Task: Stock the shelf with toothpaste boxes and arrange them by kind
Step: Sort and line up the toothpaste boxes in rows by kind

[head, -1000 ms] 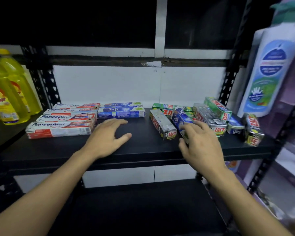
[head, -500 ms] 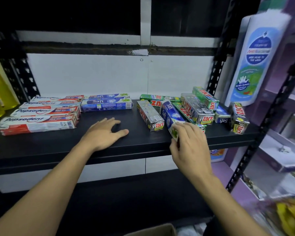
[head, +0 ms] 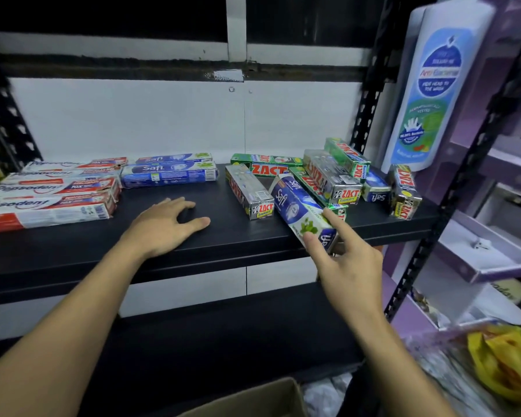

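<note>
My right hand (head: 348,266) grips the near end of a blue and white Safi toothpaste box (head: 300,207), pulled partly over the front edge of the black shelf (head: 223,239). Around it lies a jumble of green and silver Zact boxes (head: 333,179), with another Safi box (head: 375,188) among them. Two Safi boxes (head: 169,173) lie side by side at the back middle. Red and white Pepsodent boxes (head: 48,197) are stacked at the left. My left hand (head: 166,224) rests flat on the bare shelf, fingers apart, holding nothing.
A large white bottle with a blue label (head: 433,85) stands beyond the right shelf post (head: 370,94). A cardboard box corner (head: 253,398) shows below. A yellow bag (head: 506,362) lies at the lower right, next to purple shelving (head: 491,254). A lower black shelf (head: 223,335) runs underneath.
My right hand has closed on the blue Safi box and drawn it toward the shelf's front edge. The view has shifted right. My left hand stays put.
</note>
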The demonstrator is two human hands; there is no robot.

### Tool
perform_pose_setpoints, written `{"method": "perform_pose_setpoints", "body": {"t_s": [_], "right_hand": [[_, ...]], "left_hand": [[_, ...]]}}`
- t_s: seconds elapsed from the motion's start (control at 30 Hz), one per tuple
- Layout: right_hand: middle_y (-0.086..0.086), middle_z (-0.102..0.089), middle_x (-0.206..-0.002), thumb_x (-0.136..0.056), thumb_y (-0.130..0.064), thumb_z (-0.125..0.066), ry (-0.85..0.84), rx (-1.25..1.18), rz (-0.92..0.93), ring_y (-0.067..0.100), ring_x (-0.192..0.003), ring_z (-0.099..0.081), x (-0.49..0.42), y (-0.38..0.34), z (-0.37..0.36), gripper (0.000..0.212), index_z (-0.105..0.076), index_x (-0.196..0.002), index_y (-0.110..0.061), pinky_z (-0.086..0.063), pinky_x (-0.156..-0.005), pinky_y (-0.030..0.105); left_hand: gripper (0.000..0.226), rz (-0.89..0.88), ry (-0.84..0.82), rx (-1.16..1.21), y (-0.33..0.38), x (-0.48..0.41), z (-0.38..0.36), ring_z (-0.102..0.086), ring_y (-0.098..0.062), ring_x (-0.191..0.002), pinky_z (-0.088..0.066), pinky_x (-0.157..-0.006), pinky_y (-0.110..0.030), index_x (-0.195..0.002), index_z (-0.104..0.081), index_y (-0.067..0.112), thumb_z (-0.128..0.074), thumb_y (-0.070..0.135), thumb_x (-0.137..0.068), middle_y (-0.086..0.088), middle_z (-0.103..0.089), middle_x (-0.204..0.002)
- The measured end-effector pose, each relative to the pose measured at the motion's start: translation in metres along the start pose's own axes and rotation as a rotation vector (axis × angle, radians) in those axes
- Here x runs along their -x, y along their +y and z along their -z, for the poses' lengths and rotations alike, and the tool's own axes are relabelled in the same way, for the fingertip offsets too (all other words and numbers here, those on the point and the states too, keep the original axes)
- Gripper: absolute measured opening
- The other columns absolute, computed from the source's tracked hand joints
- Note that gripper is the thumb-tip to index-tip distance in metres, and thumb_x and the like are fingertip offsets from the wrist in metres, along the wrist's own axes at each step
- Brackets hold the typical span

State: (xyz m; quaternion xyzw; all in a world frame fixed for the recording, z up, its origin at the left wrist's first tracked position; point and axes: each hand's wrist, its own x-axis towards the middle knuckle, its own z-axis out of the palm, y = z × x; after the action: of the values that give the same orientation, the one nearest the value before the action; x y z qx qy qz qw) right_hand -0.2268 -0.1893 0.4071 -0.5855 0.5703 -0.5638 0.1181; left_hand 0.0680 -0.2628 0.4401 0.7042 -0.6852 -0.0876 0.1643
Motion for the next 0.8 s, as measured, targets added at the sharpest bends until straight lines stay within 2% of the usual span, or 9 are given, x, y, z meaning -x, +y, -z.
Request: {"method": "perform_pose_setpoints", "body": {"t_s": [0.07, 0.3, 0.37, 0.4, 0.47, 0.53, 0.57, 0.7, 0.8], "right_hand": [[0.003, -0.046, -0.05, -0.086, -0.037, -0.072, 0.03, -0.09, -0.039, 0.006, -0.047, -0.032, 0.001, -0.001, 0.001, 0.048, -0.062, -0.132, -0.028, -0.032, -0.049, 0.017], [-0.007, -0.027, -0.048, -0.088, -0.033, -0.071, 0.094, -0.239, -0.013, 0.009, -0.051, -0.023, 0.005, -0.011, -0.003, 0.04, -0.065, -0.127, -0.027, -0.023, -0.049, 0.023], [-0.011, -0.035, -0.044, -0.089, -0.029, -0.071, 0.115, -0.298, -0.005, 0.005, -0.048, -0.029, 0.005, -0.016, -0.004, 0.04, -0.065, -0.128, -0.024, -0.026, -0.049, 0.015], [-0.015, -0.047, -0.045, -0.089, -0.026, -0.071, 0.123, -0.345, -0.003, 0.0, -0.047, -0.038, 0.004, -0.019, -0.003, 0.04, -0.065, -0.128, -0.024, -0.032, -0.052, 0.01], [-0.011, -0.069, -0.062, -0.089, -0.026, -0.072, 0.136, -0.403, 0.017, -0.004, -0.057, -0.053, 0.003, -0.025, -0.002, 0.04, -0.064, -0.128, -0.027, -0.044, -0.061, 0.011], [0.006, -0.072, -0.072, -0.088, -0.031, -0.072, 0.147, -0.389, 0.039, 0.003, -0.066, -0.066, 0.002, -0.031, -0.001, 0.04, -0.064, -0.127, -0.033, -0.049, -0.066, 0.022], [0.006, -0.073, -0.076, -0.088, -0.032, -0.072, 0.142, -0.39, 0.038, 0.01, -0.074, -0.073, 0.001, -0.034, -0.001, 0.039, -0.064, -0.126, -0.034, -0.051, -0.069, 0.026], [-0.025, -0.073, -0.082, -0.089, -0.023, -0.071, 0.021, -0.478, 0.045, -0.001, -0.078, -0.07, -0.002, -0.05, -0.011, 0.037, -0.066, -0.125, -0.025, -0.053, -0.072, 0.017], [-0.015, -0.075, -0.088, -0.09, -0.023, -0.07, -0.17, -0.548, 0.004, 0.003, -0.083, -0.07, -0.002, -0.06, -0.025, 0.033, -0.066, -0.123, -0.024, -0.057, -0.076, 0.028]], "left_hand": [[0.071, 0.0, -0.002, 0.004, 0.0, 0.0, 0.0, -0.016, -0.013, -0.151, -0.02, -0.118, -0.039, -0.146, -0.043, 0.034, -0.047, 0.072, -0.086, 0.009, -0.029, -0.161], [0.071, 0.0, -0.005, 0.005, -0.002, -0.001, -0.001, -0.016, -0.013, -0.151, -0.02, -0.118, -0.039, -0.146, -0.043, 0.035, -0.047, 0.074, -0.086, 0.01, -0.029, -0.161], [0.071, -0.001, 0.005, 0.011, -0.003, -0.001, -0.002, -0.016, -0.013, -0.151, -0.02, -0.118, -0.039, -0.146, -0.043, 0.035, -0.047, 0.073, -0.086, 0.01, -0.029, -0.161], [0.071, -0.001, 0.008, 0.013, -0.003, -0.001, -0.002, -0.016, -0.013, -0.151, -0.02, -0.119, -0.039, -0.146, -0.043, 0.035, -0.047, 0.073, -0.086, 0.01, -0.029, -0.16], [0.071, 0.0, 0.01, 0.014, -0.003, -0.001, -0.002, -0.016, -0.013, -0.151, -0.021, -0.118, -0.039, -0.145, -0.044, 0.035, -0.047, 0.074, -0.086, 0.011, -0.03, -0.16], [0.072, 0.004, 0.023, 0.026, -0.004, -0.001, -0.003, -0.02, -0.013, -0.15, -0.023, -0.118, -0.04, -0.145, -0.044, 0.035, -0.049, 0.074, -0.085, 0.01, -0.031, -0.16], [0.075, 0.005, 0.056, 0.059, -0.005, 0.0, -0.004, -0.024, -0.014, -0.148, -0.026, -0.118, -0.04, -0.146, -0.043, 0.034, -0.051, 0.075, -0.084, 0.01, -0.033, -0.159], [0.08, -0.079, 0.401, 0.279, -0.006, 0.011, -0.001, -0.037, -0.018, -0.141, -0.033, -0.113, -0.038, -0.149, -0.034, 0.031, -0.064, 0.064, -0.082, 0.005, -0.041, -0.153], [0.082, -0.219, 0.525, 0.232, -0.007, 0.03, 0.005, -0.036, -0.014, -0.139, -0.033, -0.111, -0.032, -0.149, -0.033, 0.031, -0.071, 0.054, -0.08, 0.008, -0.041, -0.152]]}}
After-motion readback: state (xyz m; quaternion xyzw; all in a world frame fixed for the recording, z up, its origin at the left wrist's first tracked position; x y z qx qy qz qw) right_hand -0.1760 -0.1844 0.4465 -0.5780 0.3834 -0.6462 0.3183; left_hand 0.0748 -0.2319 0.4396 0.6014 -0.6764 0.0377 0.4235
